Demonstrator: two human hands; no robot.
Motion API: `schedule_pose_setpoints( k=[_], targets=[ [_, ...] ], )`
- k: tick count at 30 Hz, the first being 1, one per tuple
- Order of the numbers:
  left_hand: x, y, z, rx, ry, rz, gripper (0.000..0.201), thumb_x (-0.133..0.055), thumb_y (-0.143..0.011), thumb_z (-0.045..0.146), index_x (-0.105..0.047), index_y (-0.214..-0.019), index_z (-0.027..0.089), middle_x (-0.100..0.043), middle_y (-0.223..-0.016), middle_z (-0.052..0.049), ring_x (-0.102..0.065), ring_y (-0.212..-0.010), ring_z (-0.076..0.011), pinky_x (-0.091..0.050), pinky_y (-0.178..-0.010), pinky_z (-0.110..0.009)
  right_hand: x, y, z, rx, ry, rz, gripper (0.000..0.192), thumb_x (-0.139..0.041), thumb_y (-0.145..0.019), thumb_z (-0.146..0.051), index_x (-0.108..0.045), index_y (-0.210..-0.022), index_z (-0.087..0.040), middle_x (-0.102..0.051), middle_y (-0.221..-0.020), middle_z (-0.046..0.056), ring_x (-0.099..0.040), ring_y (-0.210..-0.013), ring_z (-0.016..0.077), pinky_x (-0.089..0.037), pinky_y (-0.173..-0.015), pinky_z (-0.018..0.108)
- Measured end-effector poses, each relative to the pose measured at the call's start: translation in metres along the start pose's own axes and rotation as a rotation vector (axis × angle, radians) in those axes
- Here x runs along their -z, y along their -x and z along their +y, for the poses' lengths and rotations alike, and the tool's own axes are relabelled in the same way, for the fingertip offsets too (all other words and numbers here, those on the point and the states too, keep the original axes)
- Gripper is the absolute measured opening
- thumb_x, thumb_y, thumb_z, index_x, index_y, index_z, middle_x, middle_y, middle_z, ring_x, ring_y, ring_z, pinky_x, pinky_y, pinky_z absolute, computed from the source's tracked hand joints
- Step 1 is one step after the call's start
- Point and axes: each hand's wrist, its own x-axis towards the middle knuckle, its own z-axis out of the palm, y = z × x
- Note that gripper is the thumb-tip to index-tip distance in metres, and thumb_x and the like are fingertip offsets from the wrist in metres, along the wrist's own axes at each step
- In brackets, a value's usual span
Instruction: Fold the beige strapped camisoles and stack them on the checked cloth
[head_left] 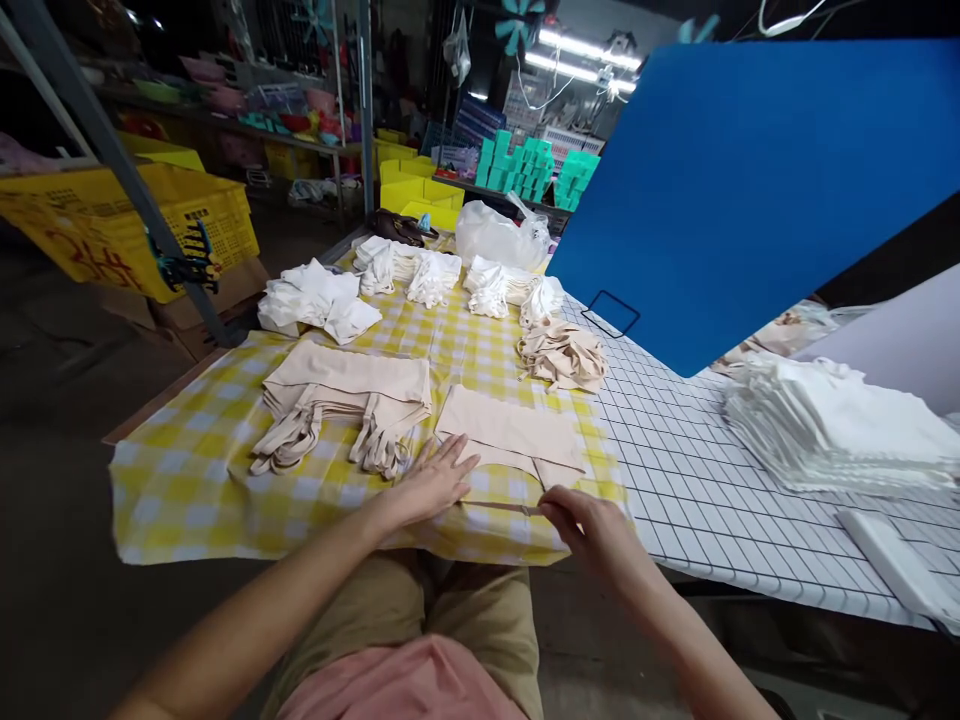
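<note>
The left hand (pixel 433 482) lies flat, fingers spread and open, pressing on the near left part of a beige cloth bag (pixel 510 432) that rests close to the near edge of the table, on a yellow checked cloth (pixel 187 480). The right hand (pixel 589 522) is at the same near edge, its thumb and fingertips pinched together on a thin beige strap (pixel 501 506) that runs along the edge from one hand to the other. Just left of the flat bag, a pile of folded beige bags (pixel 349 385) sits with its straps hanging towards the near edge. Behind the flat bag, towards the middle of the table, lies a loose heap of beige straps (pixel 564 355). Along the far edge of the checked cloth are several piles of white cloth (pixel 319 298), and a clear plastic bag (pixel 501 235) stands at the far end behind them. The right part of the table carries a white sheet with a black grid (pixel 675 470), and near its right edge rests a tall stack of white fabric (pixel 840 425). A large blue board (pixel 750 180) leans over the far right of the table. Off the left side stands a yellow crate (pixel 127 215), well apart from the hands. The person's lap shows at the bottom, in khaki trousers (pixel 465 610).
</note>
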Motion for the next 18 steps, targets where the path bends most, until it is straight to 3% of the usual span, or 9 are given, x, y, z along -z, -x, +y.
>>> schedule_pose_setpoints(
  k=[3,6,10,14,16,18],
  targets=[
    [0.025,-0.007,0.028,-0.024,0.324,0.015,0.038,-0.032,-0.092,0.032,-0.050,-0.122,0.017,-0.046,-0.133,-0.011,-0.038,-0.125,-0.0211,-0.024,-0.105,-0.039,0.012,-0.018,-0.003,0.036,0.011,0.015,0.026,-0.038,-0.084,-0.031,-0.060,-0.075,-0.021,-0.064,-0.064,0.004,-0.057,-0.059,0.0176,-0.034,-0.054,0.025],
    [0.046,-0.013,0.056,-0.098,0.697,-0.037,0.039,-0.034,-0.090,0.042,-0.062,-0.098,0.016,-0.067,-0.098,-0.006,-0.059,-0.091,-0.0162,-0.042,-0.081,-0.025,0.017,-0.030,-0.005,0.049,-0.009,0.013,0.025,-0.037,-0.085,-0.028,-0.059,-0.075,-0.020,-0.061,-0.059,0.002,-0.055,-0.055,0.0162,-0.033,-0.051,0.024],
    [0.052,-0.016,0.069,0.004,0.929,-0.040,0.037,-0.044,-0.083,0.045,-0.061,-0.078,0.013,-0.065,-0.063,-0.003,-0.059,-0.068,-0.0147,-0.042,-0.071,-0.023,0.016,-0.038,0.004,0.162,-0.083,0.012,0.024,-0.035,-0.086,-0.021,-0.058,-0.084,-0.020,-0.061,-0.072,0.004,-0.057,-0.060,0.0145,-0.040,-0.054,0.024],
    [0.047,-0.017,0.064,0.107,1.056,-0.028,0.037,-0.047,-0.079,0.046,-0.061,-0.078,0.012,-0.062,-0.053,-0.002,-0.058,-0.063,-0.0154,-0.042,-0.074,-0.027,-0.002,-0.041,0.015,0.307,0.002,0.202,0.030,-0.041,-0.084,-0.017,-0.052,-0.112,-0.022,-0.053,-0.102,0.010,-0.057,-0.081,0.0175,-0.047,-0.063,0.028],
    [0.046,-0.017,0.063,0.132,1.079,-0.025,0.036,-0.048,-0.078,0.044,-0.062,-0.075,0.011,-0.062,-0.051,-0.002,-0.057,-0.062,-0.0153,-0.042,-0.074,-0.027,-0.015,-0.043,0.019,0.349,0.116,0.299,0.029,-0.047,-0.083,-0.017,-0.054,-0.111,-0.020,-0.053,-0.093,0.009,-0.055,-0.082,0.0198,-0.047,-0.065,0.030],
    [0.045,-0.018,0.064,0.147,1.122,-0.036,0.035,-0.048,-0.078,0.043,-0.061,-0.072,0.011,-0.060,-0.049,-0.002,-0.057,-0.058,-0.0145,-0.042,-0.072,-0.027,-0.027,-0.047,0.020,0.385,0.197,0.344,0.019,-0.048,-0.083,-0.016,-0.059,-0.098,-0.019,-0.052,-0.079,0.006,-0.053,-0.075,0.0196,-0.044,-0.061,0.029]
  ],
)
